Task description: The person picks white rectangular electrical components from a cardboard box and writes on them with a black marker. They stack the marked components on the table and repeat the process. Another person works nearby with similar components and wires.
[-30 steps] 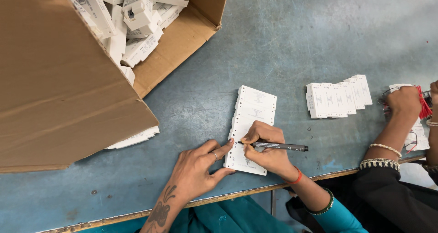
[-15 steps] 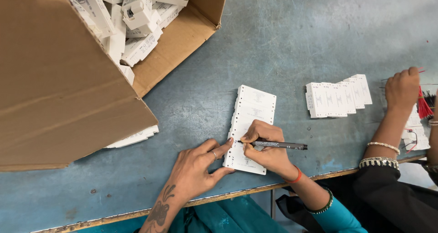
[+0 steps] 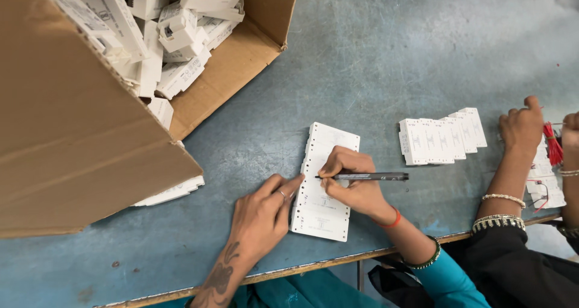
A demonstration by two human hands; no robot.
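my left hand (image 3: pixel 259 214) lies flat, fingers spread, pinning the white card stack (image 3: pixel 322 181) at centre frame on the tabletop (image 3: pixel 386 61); my right hand (image 3: pixel 353 178) pinches a black pen (image 3: pixel 368 176). the stack looks light, thin and bendy, best held by its perforated edge.

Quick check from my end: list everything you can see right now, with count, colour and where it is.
cardboard box: one, brown, upper left, tipped open
small cartons: many, white, inside box
perforated white card: one, centre, flat on table
fanned white pieces: one row, right of centre
table: blue-grey
co-worker's hand: far right, by red wires
pen: one, black, in right hand
left hand: pressing the card's edge
right hand: on card
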